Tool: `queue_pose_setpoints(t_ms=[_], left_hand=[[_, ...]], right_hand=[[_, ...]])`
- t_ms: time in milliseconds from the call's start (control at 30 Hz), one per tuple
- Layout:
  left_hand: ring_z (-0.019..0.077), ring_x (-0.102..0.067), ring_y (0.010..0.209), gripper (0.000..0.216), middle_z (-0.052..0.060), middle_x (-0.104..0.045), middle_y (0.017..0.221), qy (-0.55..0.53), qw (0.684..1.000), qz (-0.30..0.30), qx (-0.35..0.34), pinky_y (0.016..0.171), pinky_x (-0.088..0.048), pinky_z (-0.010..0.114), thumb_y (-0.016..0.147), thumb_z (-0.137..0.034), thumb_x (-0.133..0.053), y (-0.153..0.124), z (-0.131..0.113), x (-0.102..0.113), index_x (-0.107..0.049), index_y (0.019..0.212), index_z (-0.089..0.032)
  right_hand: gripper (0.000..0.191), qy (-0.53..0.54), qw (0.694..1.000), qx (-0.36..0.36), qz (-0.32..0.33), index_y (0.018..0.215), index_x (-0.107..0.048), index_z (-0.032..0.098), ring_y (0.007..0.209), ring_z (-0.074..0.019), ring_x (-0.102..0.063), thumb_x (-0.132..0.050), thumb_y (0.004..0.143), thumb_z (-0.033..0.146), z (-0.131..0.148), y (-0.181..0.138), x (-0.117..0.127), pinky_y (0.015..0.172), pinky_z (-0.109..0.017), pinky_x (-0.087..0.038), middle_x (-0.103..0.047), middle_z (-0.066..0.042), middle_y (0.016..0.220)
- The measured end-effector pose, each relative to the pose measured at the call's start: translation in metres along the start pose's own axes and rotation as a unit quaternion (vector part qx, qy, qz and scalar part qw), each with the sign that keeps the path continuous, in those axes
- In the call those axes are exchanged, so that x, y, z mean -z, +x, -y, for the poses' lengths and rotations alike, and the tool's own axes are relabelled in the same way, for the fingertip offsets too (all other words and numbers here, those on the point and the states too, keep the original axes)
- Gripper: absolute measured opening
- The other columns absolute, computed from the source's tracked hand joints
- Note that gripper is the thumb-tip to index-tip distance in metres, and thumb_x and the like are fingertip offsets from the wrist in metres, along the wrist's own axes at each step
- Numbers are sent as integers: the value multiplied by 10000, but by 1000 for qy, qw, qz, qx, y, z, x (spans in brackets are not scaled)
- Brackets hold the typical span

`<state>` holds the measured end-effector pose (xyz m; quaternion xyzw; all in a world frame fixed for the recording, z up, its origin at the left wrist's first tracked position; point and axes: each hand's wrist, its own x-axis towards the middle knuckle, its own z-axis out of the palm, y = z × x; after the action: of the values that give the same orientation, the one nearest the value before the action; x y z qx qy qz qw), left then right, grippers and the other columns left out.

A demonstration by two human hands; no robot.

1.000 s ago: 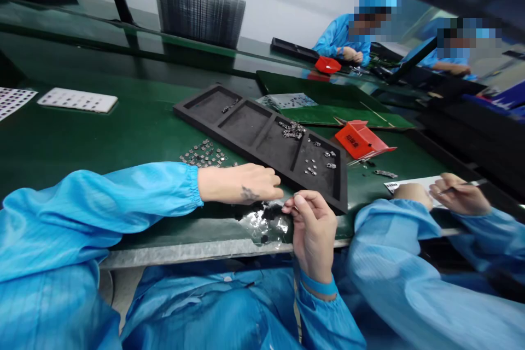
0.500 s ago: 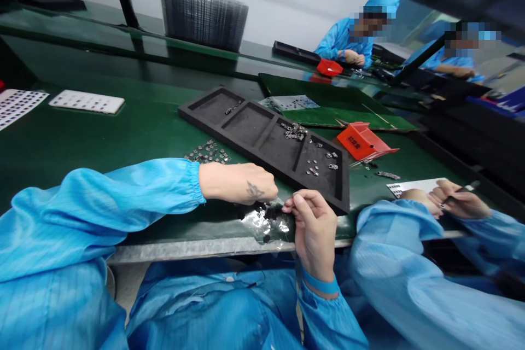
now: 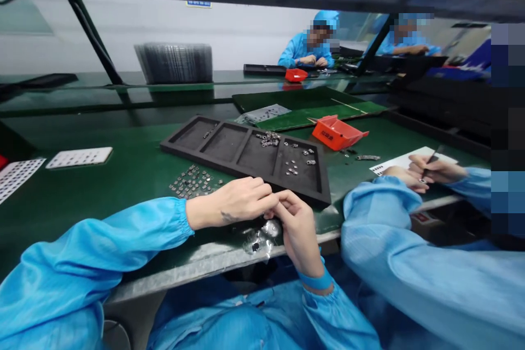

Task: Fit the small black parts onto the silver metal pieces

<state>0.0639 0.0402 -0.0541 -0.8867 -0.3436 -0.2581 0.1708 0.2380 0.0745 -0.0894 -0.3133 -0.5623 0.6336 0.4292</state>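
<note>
My left hand (image 3: 235, 201) and my right hand (image 3: 298, 227) meet at the near edge of the green table (image 3: 102, 186), fingertips pinched together on a tiny part I cannot make out. Just below them lies a crumpled clear plastic bag (image 3: 262, 232) with small dark parts in it. Behind my hands sits a long black tray (image 3: 246, 167) with several compartments, some holding small metal parts (image 3: 268, 138). A loose pile of the same metal parts (image 3: 192, 181) lies on the table left of my left hand.
A red bin (image 3: 335, 132) stands right of the tray. A co-worker's hands (image 3: 426, 168) hold a pen over a white sheet (image 3: 404, 161) at my right. White perforated sheets (image 3: 80, 157) lie far left. Other people in blue work at the back.
The view tilted up and shifted. My hands have come together, fingertips now touching above the plastic bag. The co-worker's hands moved slightly on the sheet.
</note>
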Motion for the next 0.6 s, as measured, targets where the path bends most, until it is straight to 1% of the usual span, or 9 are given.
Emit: queue_pose_setpoints(t_ms=[67,100,233,333,400,500,567,600], left_hand=[[174,-431,703,63,39,-543,797,45,998,-8,-30,642,-382,311,921,-132,-500,4,-2,-2,-502,859,-122],[174,-434,697,62,37,-543,791,52,998,-3,-34,642,-387,314,915,-128,-505,6,-3,-2,-506,854,-122],[181,-462,716,96,60,-570,822,36,999,39,-10,646,-404,315,932,-117,-459,17,-4,0,-530,868,-109],[193,-479,737,103,74,-583,843,59,997,42,-16,657,-405,319,926,-127,-474,25,-6,2,-551,861,-105],[190,-476,736,112,72,-585,835,66,997,40,-29,663,-401,314,923,-118,-478,29,-6,3,-554,840,-109],[180,-463,753,157,70,-579,844,40,998,50,-22,677,-393,303,955,-152,-449,35,-1,10,-554,846,-112],[163,-446,768,168,57,-551,854,5,997,74,13,678,-376,289,967,-158,-424,42,9,12,-543,856,-117],[152,-435,771,162,47,-530,854,-12,995,90,38,678,-367,281,965,-146,-413,47,16,11,-534,860,-119]], right_hand=[[155,21,1000,1,-2,790,-608,109,616,-106,-533,-726,751,201,1,-1,0,579,-203,-416,-576,-30,692],[141,31,1000,1,-2,791,-608,110,618,-105,-533,-719,749,185,1,-1,1,580,-201,-415,-572,-28,690],[93,61,998,14,-15,793,-605,122,640,-107,-541,-689,767,153,-1,-1,4,597,-203,-425,-574,-27,699],[102,88,996,21,-23,806,-605,125,651,-99,-532,-696,773,159,-2,-1,5,607,-196,-431,-571,-25,712],[126,106,994,19,-28,828,-607,125,668,-95,-529,-709,782,183,-2,-1,5,627,-193,-442,-570,-25,728],[185,120,992,9,-37,902,-611,125,750,-119,-568,-677,851,290,0,-1,5,669,-225,-479,-600,-50,835],[244,124,991,4,-48,954,-604,122,785,-142,-593,-635,891,356,-1,-2,5,666,-248,-490,-616,-69,881],[260,121,991,5,-50,962,-600,120,772,-146,-598,-621,902,372,-1,-2,5,653,-251,-485,-621,-71,868]])
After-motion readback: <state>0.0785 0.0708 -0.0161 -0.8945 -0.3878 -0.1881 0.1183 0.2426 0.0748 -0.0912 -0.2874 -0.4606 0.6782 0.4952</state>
